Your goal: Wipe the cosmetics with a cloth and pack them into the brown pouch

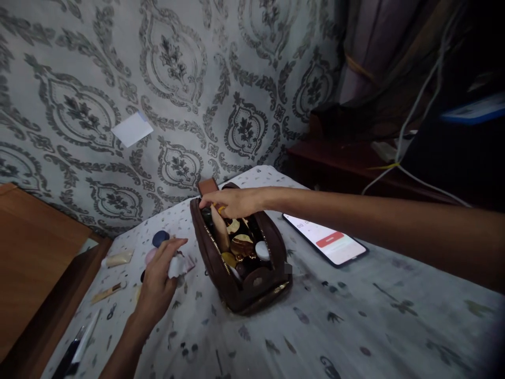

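A dark brown zip-up toiletry bag (207, 252) stands on the bed with its top unzipped. Inside it lie a beige tube-like item (220, 231), several gold-coloured pieces (241, 245) and a round white lid (262, 251). My right hand (236, 202) reaches over the bag's far end, its index finger stretched to the rim; a small yellow item (219, 209) shows under the fingers, partly hidden. Left of the bag, my left hand (160, 271) hovers with fingers apart over small cosmetics. A white item (176, 266) lies between its index finger and thumb, beside a pinkish packet (189, 263).
A lit phone (331, 239) lies right of the bag. On the left are a dark blue round lid (160, 238), a cream tube (119, 258), a wooden-handled brush (107, 293) and long slim items (81, 342). Patterned wall behind, wooden board (39, 263) at left, white cables (400, 142) at right.
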The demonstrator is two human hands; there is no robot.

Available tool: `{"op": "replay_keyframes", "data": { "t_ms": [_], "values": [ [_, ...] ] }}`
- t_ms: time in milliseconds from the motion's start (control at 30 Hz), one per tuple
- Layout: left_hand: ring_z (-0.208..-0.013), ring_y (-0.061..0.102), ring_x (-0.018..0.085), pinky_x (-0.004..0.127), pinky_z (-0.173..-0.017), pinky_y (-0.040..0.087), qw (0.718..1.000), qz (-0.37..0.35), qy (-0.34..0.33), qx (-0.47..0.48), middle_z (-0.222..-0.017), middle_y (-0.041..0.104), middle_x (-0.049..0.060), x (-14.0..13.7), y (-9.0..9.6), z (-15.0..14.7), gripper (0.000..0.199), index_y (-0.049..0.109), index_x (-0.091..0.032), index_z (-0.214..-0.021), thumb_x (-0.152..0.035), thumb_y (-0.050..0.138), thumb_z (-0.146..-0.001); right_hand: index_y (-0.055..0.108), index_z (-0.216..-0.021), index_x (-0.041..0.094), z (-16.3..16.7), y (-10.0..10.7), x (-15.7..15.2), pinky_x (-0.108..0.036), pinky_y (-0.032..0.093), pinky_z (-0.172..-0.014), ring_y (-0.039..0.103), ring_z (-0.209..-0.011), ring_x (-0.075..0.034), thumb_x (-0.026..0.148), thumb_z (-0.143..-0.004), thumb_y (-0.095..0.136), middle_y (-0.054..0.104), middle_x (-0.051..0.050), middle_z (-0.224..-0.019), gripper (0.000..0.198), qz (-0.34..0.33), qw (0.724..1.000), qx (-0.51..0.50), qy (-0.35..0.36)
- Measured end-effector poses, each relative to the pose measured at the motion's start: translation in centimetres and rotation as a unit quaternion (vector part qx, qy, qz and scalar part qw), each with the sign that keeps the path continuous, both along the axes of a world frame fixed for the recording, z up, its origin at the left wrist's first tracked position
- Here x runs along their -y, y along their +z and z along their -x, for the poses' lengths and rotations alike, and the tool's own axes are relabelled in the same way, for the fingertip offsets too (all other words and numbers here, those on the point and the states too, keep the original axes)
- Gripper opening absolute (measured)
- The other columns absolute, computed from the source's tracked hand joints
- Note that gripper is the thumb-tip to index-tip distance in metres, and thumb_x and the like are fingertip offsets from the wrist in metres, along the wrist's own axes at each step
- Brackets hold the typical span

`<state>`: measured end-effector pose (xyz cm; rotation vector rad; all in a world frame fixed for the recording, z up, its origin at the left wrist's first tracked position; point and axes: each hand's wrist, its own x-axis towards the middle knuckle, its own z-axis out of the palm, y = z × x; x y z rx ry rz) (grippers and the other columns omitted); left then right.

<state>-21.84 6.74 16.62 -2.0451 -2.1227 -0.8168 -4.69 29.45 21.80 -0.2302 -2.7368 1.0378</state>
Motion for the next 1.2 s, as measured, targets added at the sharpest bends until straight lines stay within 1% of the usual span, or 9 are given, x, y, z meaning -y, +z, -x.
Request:
{"op": "replay_keyframes", "data": {
  "t_ms": [233,500,667,800,833,900,967,1100,1200],
  "values": [
    [-0.125,0.054,0.026,0.043,-0.105,0.044,0.999,0.012,0.036,0.015,-0.128,0.061,0.006,1.7,-1.9,1.6,0.073,0.057,-0.023,-0.125,0.002,0.039,-0.058,0.061,-0.116,0.016,0.4,-0.4,-0.2,-0.019,0.047,-0.074,0.063,-0.089,-0.013,-0.006,-0.067,0.048,0.068,-0.002,-0.101,0.055,-0.013,0.999,-0.029,0.005],
    [-0.117,0.057,0.026,0.042,-0.1,0.047,0.995,0.039,0.066,0.056,-0.12,0.063,0.008,4.4,-4.8,3.3,0.071,0.06,-0.02,-0.121,0.002,0.04,-0.056,0.065,-0.097,0.018,0.7,-1.1,-0.3,-0.033,0.053,-0.092,0.067,-0.102,-0.017,-0.006,-0.072,0.049,0.071,-0.003,-0.104,0.039,0.142,0.98,-0.131,-0.051],
    [-0.111,0.057,0.026,0.041,-0.095,0.048,0.995,0.019,0.073,0.067,-0.116,0.062,0.009,6.4,-5.9,4.4,0.067,0.06,-0.02,-0.118,0.002,0.041,-0.059,0.066,-0.099,0.017,-0.5,-0.3,1.3,-0.036,0.052,-0.094,0.066,-0.104,-0.017,0.0,-0.08,0.049,0.072,-0.007,-0.109,0.03,0.17,0.966,-0.159,-0.111],
    [-0.102,0.059,0.023,0.036,-0.088,0.049,0.992,0.001,0.101,0.072,-0.106,0.062,0.007,8.0,-6.4,5.4,0.061,0.061,-0.019,-0.115,0.003,0.041,-0.062,0.068,-0.098,0.018,-1.8,0.2,3.8,-0.032,0.053,-0.078,0.067,-0.081,-0.015,0.01,-0.085,0.055,0.073,-0.006,-0.093,0.021,0.072,0.961,-0.192,-0.184],
    [-0.101,0.059,0.023,0.036,-0.088,0.049,0.992,-0.001,0.109,0.07,-0.106,0.062,0.007,8.4,-6.5,5.8,0.06,0.062,-0.02,-0.114,0.003,0.041,-0.062,0.068,-0.099,0.02,-2.1,0.2,4.6,-0.033,0.053,-0.076,0.067,-0.081,-0.016,0.013,-0.087,0.055,0.073,-0.006,-0.094,0.02,0.039,0.959,-0.207,-0.192],
    [-0.103,0.059,0.023,0.036,-0.089,0.048,0.99,-0.009,0.125,0.065,-0.107,0.062,0.007,9.2,-6.7,6.9,0.059,0.062,-0.02,-0.113,0.003,0.041,-0.063,0.068,-0.099,0.023,-2.8,0.0,6.3,-0.037,0.053,-0.083,0.068,-0.095,-0.02,0.018,-0.089,0.053,0.072,-0.007,-0.105,0.018,-0.041,0.943,-0.265,-0.195],
    [-0.104,0.059,0.022,0.036,-0.091,0.048,0.987,-0.024,0.151,0.059,-0.107,0.062,0.006,10.0,-6.9,8.3,0.058,0.062,-0.019,-0.112,0.003,0.041,-0.063,0.066,-0.099,0.027,-3.4,-0.5,8.3,-0.041,0.052,-0.092,0.066,-0.107,-0.022,0.021,-0.093,0.05,0.069,-0.007,-0.115,0.018,-0.113,0.927,-0.314,-0.173],
    [-0.104,0.06,0.023,0.037,-0.092,0.048,0.97,-0.05,0.236,0.035,-0.105,0.063,0.006,11.2,-7.4,11.4,0.056,0.062,-0.019,-0.108,0.003,0.041,-0.06,0.064,-0.107,0.029,-4.2,-2.0,12.7,-0.039,0.055,-0.092,0.063,-0.116,-0.022,0.015,-0.094,0.047,0.066,-0.009,-0.123,0.026,-0.223,0.909,-0.345,-0.077],
    [-0.107,0.059,0.024,0.039,-0.095,0.048,0.958,-0.052,0.281,0.03,-0.108,0.063,0.007,12.1,-7.9,13.1,0.056,0.062,-0.018,-0.107,0.003,0.041,-0.06,0.063,-0.109,0.026,-3.8,-3.6,15.8,-0.034,0.059,-0.088,0.066,-0.109,-0.021,0.008,-0.09,0.048,0.067,-0.01,-0.119,0.03,-0.232,0.903,-0.362,-0.005]
  ]
}}
